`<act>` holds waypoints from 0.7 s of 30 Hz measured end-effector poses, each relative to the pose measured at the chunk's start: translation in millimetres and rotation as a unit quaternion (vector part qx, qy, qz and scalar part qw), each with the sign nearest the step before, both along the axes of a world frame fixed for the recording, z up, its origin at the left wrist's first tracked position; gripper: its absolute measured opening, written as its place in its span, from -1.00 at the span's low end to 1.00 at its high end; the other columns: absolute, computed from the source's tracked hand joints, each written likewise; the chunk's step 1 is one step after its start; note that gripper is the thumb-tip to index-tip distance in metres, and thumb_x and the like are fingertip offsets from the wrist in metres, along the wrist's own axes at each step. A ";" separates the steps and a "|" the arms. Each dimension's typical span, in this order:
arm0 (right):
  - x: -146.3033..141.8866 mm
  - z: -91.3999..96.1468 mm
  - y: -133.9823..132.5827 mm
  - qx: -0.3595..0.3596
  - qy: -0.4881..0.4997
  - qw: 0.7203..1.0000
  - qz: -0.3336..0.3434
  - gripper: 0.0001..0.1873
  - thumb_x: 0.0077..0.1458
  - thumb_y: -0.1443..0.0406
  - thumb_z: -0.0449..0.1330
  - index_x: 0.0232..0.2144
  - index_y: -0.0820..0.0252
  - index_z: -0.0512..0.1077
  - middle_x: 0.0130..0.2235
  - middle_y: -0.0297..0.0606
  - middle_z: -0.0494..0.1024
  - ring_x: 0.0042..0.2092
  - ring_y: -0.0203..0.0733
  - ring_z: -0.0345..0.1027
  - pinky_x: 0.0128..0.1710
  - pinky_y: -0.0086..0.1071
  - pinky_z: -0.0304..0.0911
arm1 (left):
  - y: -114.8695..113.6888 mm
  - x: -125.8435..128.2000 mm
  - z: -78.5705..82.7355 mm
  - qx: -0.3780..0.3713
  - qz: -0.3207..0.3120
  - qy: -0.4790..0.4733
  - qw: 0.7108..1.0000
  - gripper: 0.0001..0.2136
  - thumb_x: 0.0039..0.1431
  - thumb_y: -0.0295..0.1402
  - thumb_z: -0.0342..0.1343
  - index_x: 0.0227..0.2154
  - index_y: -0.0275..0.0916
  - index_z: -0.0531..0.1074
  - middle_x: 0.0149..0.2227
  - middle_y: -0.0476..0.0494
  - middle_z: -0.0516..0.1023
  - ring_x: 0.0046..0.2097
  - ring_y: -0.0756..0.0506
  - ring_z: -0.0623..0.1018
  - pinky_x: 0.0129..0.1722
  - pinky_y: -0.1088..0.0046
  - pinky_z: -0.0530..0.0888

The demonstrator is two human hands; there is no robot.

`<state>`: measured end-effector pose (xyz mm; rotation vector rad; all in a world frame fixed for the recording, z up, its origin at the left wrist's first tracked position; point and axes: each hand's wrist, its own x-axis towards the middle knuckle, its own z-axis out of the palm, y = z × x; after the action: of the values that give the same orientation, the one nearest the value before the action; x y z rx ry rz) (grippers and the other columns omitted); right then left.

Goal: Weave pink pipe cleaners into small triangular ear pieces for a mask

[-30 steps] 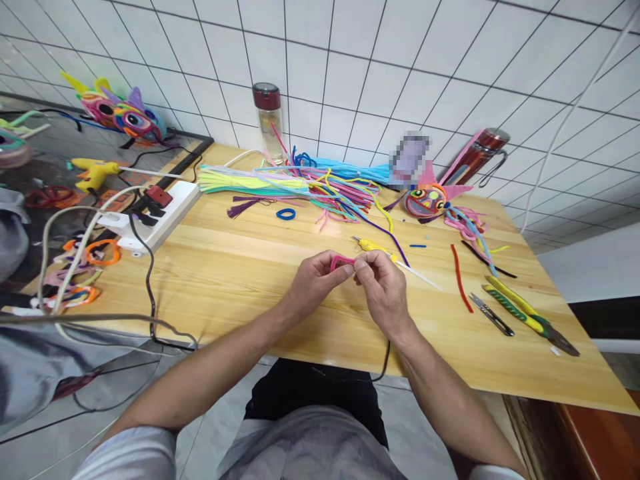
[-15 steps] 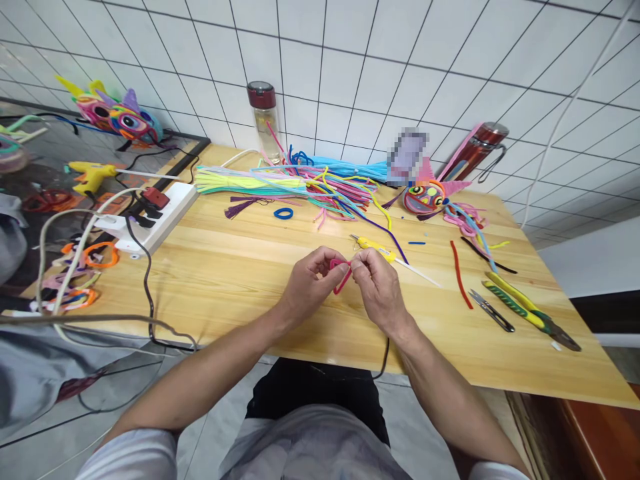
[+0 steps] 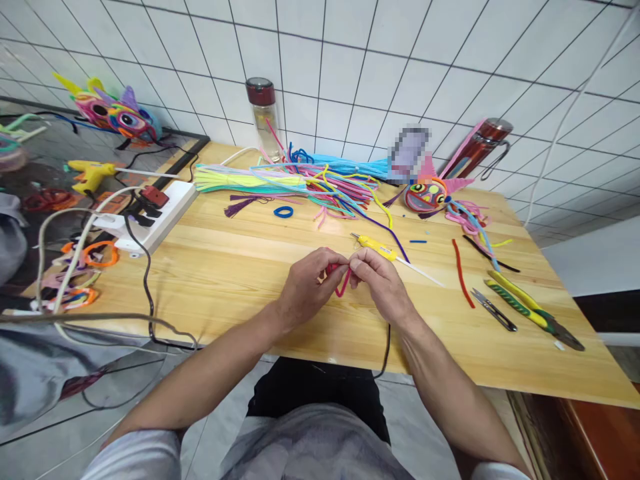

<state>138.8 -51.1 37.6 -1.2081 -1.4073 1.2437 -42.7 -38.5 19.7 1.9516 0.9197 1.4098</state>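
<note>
Both hands meet over the front middle of the wooden table (image 3: 220, 293), pinching a bent pink-red pipe cleaner (image 3: 342, 289). My left hand (image 3: 311, 283) is closed on one part of it, thumb and forefinger together. My right hand (image 3: 377, 277) grips it close by, fingertips almost touching the left ones. A V-shaped bend hangs below the fingers; the rest is hidden in the hands. Just behind the right hand lies a yellow glue gun (image 3: 375, 248) with a white glue stick. Bundles of coloured pipe cleaners (image 3: 250, 180) lie farther back.
At right lie yellow-green pliers (image 3: 530, 307), thread snips (image 3: 494, 310) and a red pipe cleaner strip (image 3: 463, 273). A colourful fish-like figure (image 3: 425, 195) sits at the back right. A white power strip (image 3: 167, 220) with cables stands left. Two bottles, one glass (image 3: 263, 120), stand by the wall.
The fingers have shifted slightly on the pink-red pipe cleaner, and its hanging bend now looks more like an open V. My right hand has turned a little; the rest stays put.
</note>
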 end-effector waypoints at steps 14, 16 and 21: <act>-4.9 -1.4 -4.7 0.108 -0.158 0.979 -0.066 -0.79 0.30 0.15 0.18 -0.38 0.08 0.41 -0.43 -0.38 0.46 -0.35 -0.20 0.33 -0.28 -0.29 0.24 | -1.4 5.2 -0.8 -0.206 -0.024 -0.068 0.976 -0.88 0.26 -0.28 0.29 -0.31 -0.22 0.56 -0.43 -0.01 0.62 -0.44 0.03 0.53 -0.43 0.53 0.45; -6.1 -0.8 -5.3 0.123 -0.169 0.975 -0.070 -0.79 0.31 0.18 0.18 -0.39 0.08 0.40 -0.44 -0.38 0.45 -0.34 -0.20 0.33 -0.27 -0.28 0.24 | -1.8 5.2 0.6 -0.202 -0.019 -0.062 0.977 -0.88 0.24 -0.29 0.29 -0.34 -0.21 0.56 -0.45 0.01 0.60 -0.46 0.04 0.50 -0.44 0.55 0.43; -7.3 -2.1 -4.0 0.108 -0.080 0.989 -0.065 -0.77 0.33 0.10 0.20 -0.28 0.09 0.48 -0.38 -0.36 0.50 -0.33 -0.22 0.37 -0.26 -0.29 0.31 | -2.8 6.2 5.0 -0.231 -0.007 -0.106 0.967 -0.85 0.22 -0.26 0.28 -0.38 -0.22 0.54 -0.44 0.00 0.60 -0.45 0.03 0.49 -0.44 0.54 0.43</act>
<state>131.4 -55.1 35.5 -1.2479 -1.5113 0.8955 -36.5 -41.3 24.7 1.4298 1.0214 1.2310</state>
